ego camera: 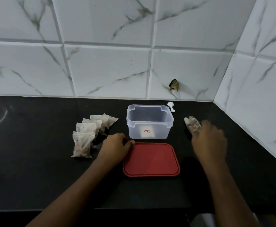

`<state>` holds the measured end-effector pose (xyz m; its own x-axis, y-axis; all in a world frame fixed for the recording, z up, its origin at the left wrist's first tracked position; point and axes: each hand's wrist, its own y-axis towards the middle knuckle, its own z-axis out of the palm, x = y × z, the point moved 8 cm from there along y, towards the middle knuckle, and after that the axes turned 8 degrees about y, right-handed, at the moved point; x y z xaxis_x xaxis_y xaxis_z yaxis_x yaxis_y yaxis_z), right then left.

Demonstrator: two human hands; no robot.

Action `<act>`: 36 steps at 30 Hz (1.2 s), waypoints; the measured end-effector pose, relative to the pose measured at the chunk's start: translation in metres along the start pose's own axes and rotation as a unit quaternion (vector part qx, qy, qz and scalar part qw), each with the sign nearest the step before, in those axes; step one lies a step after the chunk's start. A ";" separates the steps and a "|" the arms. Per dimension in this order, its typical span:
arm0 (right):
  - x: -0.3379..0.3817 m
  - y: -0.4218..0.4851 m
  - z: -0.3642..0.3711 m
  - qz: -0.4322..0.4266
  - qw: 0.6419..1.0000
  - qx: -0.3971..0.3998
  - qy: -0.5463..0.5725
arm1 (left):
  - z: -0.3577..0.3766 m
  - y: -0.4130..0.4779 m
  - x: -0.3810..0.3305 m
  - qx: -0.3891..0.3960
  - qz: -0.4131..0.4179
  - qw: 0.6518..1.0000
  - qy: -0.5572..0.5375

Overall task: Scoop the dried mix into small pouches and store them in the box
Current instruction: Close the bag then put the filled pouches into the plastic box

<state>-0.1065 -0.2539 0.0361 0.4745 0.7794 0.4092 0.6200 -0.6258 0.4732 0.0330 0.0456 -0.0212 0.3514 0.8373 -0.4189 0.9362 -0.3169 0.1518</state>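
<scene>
Eyeballing this one, we've got the box [148, 128] open and looking empty. Right of it, our right grip [209, 140] is blurry but seems curled round a filled pouch [191, 124]. Front-left of the box, the left grip [116, 145] sits curled at the red lid [151, 159] corner; we can't tell if it's pinching. Other pouches [88, 133] pile left of the box. Risk we see: a loose hold on that thin pouch spills mix on the bench [36, 161].
</scene>
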 end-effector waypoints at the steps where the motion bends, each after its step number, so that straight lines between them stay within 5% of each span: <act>1: -0.013 0.008 -0.001 0.035 0.999 0.020 -0.029 | -0.004 -0.001 0.000 -0.015 -0.001 1.000 0.000; 6: -0.054 0.020 0.023 0.168 0.963 0.205 -0.053 | -0.023 -0.003 -0.008 -0.088 0.012 0.995 0.034; 14: -0.051 0.014 0.042 0.165 0.944 0.283 -0.031 | -0.035 0.000 -0.028 -0.119 0.084 0.986 0.083; 17: -0.039 0.016 0.032 0.154 0.957 0.245 0.012 | -0.034 -0.002 -0.037 -0.103 0.123 0.980 0.115; 22: 0.004 0.029 -0.020 0.017 0.999 0.011 0.045 | -0.054 -0.003 -0.053 -0.162 0.187 0.965 0.092; 25: 0.047 0.033 -0.056 -0.086 0.986 -0.117 0.078 | -0.073 0.010 -0.066 -0.164 0.243 0.955 0.047; 29: 0.107 0.037 -0.093 -0.178 0.959 -0.191 0.106 | -0.098 0.031 -0.086 -0.105 0.269 0.957 -0.017; 32: 0.140 0.047 -0.093 -0.240 0.950 -0.152 0.125 | -0.112 0.048 -0.098 -0.125 0.268 0.955 -0.019; 36: 0.158 0.064 -0.050 -0.232 0.947 0.057 0.212 | -0.115 0.072 -0.099 -0.134 0.270 0.953 -0.012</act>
<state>-0.0228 -0.1729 0.1698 -0.1451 0.8726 0.4664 0.7756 -0.1924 0.6012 0.0665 -0.0084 0.1343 0.7858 0.5721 -0.2352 0.5874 -0.5711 0.5734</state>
